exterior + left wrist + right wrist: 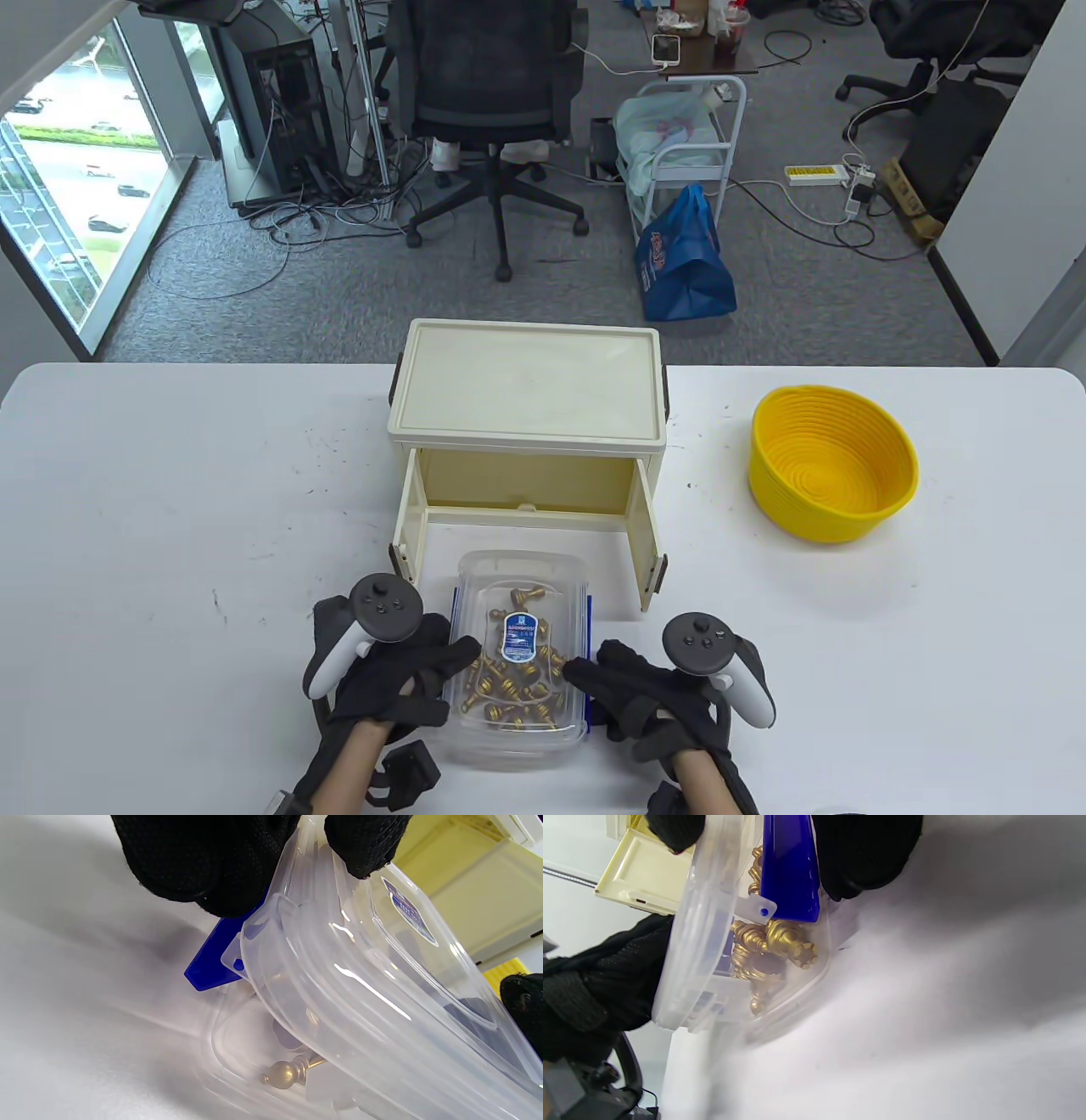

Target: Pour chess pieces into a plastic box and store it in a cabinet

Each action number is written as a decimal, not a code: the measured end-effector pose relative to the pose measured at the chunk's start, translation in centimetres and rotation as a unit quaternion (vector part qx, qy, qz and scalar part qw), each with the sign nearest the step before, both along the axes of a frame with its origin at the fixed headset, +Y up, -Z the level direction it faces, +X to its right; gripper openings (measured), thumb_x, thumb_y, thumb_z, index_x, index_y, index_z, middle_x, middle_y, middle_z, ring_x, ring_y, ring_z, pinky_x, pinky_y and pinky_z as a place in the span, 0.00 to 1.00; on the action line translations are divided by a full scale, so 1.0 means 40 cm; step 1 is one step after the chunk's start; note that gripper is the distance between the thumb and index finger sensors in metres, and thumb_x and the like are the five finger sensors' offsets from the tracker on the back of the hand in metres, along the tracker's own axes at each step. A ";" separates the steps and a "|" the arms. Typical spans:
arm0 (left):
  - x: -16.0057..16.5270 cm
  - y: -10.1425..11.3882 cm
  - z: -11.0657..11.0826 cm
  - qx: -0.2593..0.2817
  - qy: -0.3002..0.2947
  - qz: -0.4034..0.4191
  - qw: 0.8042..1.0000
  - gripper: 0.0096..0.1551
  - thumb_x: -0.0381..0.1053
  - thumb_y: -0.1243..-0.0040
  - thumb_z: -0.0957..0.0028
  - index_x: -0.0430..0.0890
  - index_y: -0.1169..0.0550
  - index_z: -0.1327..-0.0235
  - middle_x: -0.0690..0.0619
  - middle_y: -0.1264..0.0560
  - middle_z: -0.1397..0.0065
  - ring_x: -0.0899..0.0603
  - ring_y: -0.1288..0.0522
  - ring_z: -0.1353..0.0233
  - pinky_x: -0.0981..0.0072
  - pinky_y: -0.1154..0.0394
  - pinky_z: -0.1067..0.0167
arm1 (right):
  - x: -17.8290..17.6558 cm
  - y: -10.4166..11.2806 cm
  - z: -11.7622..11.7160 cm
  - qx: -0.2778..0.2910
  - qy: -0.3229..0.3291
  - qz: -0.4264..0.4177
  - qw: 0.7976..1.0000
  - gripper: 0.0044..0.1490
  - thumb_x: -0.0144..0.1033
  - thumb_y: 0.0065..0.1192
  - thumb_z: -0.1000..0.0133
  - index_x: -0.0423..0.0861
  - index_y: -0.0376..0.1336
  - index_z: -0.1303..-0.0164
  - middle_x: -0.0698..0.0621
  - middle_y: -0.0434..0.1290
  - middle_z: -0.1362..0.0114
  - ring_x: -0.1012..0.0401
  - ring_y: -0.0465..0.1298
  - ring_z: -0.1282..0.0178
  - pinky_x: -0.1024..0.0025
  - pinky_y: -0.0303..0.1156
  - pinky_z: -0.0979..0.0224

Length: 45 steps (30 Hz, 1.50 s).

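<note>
A clear plastic box (519, 658) with its lid on stands on the white table just in front of the open cream cabinet (526, 424). Several gold chess pieces (513, 688) lie inside it, also in the right wrist view (772, 942) and one in the left wrist view (288, 1073). My left hand (407, 671) grips the box's left side, fingers over the lid edge (297, 891) by a blue latch (212, 963). My right hand (636, 688) grips the right side at the other blue latch (791, 870).
The cabinet's two doors (645, 543) stand open toward me, flanking the box. A yellow woven basket (831, 463) stands at the right of the table (170, 509). An office chair and cables are on the floor beyond the table.
</note>
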<state>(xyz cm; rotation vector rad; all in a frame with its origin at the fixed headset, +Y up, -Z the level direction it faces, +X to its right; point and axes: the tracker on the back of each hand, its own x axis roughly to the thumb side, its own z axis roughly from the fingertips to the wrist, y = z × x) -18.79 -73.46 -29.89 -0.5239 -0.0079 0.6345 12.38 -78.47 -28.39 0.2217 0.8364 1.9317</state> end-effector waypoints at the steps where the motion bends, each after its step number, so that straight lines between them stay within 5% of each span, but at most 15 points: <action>1: -0.001 -0.003 0.002 0.003 0.003 0.004 1.000 0.40 0.59 0.43 0.31 0.34 0.31 0.17 0.38 0.23 0.30 0.40 0.19 0.41 0.53 0.18 0.45 | 0.001 -0.002 -0.001 -0.007 -0.001 -0.007 1.000 0.62 0.60 0.59 0.33 0.21 0.41 0.19 0.27 0.61 0.24 0.43 0.78 0.39 0.57 0.75 0.42; 9: 0.001 -0.008 0.008 0.014 0.014 0.001 1.000 0.39 0.60 0.43 0.31 0.35 0.30 0.17 0.39 0.23 0.31 0.41 0.19 0.42 0.54 0.18 0.45 | 0.024 -0.022 -0.003 -0.056 -0.055 -0.033 0.996 0.70 0.62 0.70 0.42 0.24 0.41 0.17 0.33 0.63 0.25 0.46 0.75 0.44 0.62 0.72 0.43; 14: -0.003 -0.019 0.011 0.022 0.017 0.012 1.000 0.40 0.61 0.43 0.31 0.36 0.30 0.18 0.39 0.23 0.32 0.42 0.19 0.42 0.54 0.18 0.46 | 0.017 0.029 0.008 -0.004 -0.050 0.031 0.998 0.52 0.56 0.66 0.37 0.30 0.52 0.19 0.40 0.71 0.33 0.50 0.79 0.48 0.64 0.75 0.46; 17: -0.007 -0.027 0.014 0.028 0.023 0.027 0.999 0.40 0.62 0.43 0.32 0.37 0.30 0.18 0.40 0.23 0.32 0.43 0.19 0.43 0.54 0.18 0.46 | -0.019 0.055 0.012 0.035 -0.032 0.059 0.997 0.50 0.52 0.64 0.34 0.28 0.51 0.19 0.33 0.69 0.27 0.42 0.78 0.39 0.55 0.76 0.41; 26: -0.010 -0.049 0.026 0.078 0.026 0.043 0.996 0.39 0.63 0.43 0.33 0.37 0.29 0.20 0.40 0.22 0.35 0.44 0.19 0.45 0.55 0.18 0.48 | -0.097 0.115 0.025 0.111 -0.032 0.164 0.980 0.45 0.37 0.59 0.33 0.15 0.50 0.26 0.23 0.69 0.34 0.40 0.80 0.45 0.55 0.77 0.46; 33: -0.016 -0.047 0.025 0.072 0.025 0.040 0.996 0.40 0.65 0.44 0.33 0.38 0.29 0.20 0.41 0.22 0.34 0.44 0.19 0.44 0.55 0.18 0.48 | -0.075 0.087 0.029 0.097 -0.039 0.139 0.985 0.48 0.46 0.59 0.32 0.20 0.49 0.23 0.28 0.69 0.31 0.43 0.80 0.42 0.57 0.77 0.43; 37: -0.029 -0.022 0.030 0.076 0.000 -0.034 0.997 0.47 0.68 0.49 0.32 0.34 0.32 0.14 0.36 0.24 0.28 0.39 0.19 0.39 0.52 0.18 0.45 | -0.065 0.053 0.022 0.077 -0.040 0.099 0.991 0.55 0.54 0.58 0.31 0.24 0.43 0.18 0.29 0.63 0.24 0.40 0.75 0.34 0.53 0.74 0.39; 41: -0.085 -0.036 0.039 0.045 0.061 0.047 0.996 0.50 0.66 0.55 0.28 0.29 0.38 0.10 0.27 0.30 0.20 0.29 0.24 0.29 0.41 0.23 0.37 | -0.063 0.036 0.016 0.064 -0.039 0.073 0.995 0.56 0.56 0.55 0.30 0.25 0.40 0.17 0.28 0.59 0.21 0.39 0.72 0.31 0.49 0.71 0.35; 45: -0.111 -0.080 0.042 -0.054 0.048 0.145 0.987 0.51 0.66 0.55 0.28 0.27 0.41 0.09 0.27 0.32 0.18 0.29 0.25 0.28 0.41 0.23 0.36 | -0.069 0.036 0.007 0.060 -0.048 0.076 0.994 0.55 0.57 0.53 0.29 0.26 0.39 0.16 0.28 0.58 0.20 0.39 0.72 0.33 0.49 0.70 0.34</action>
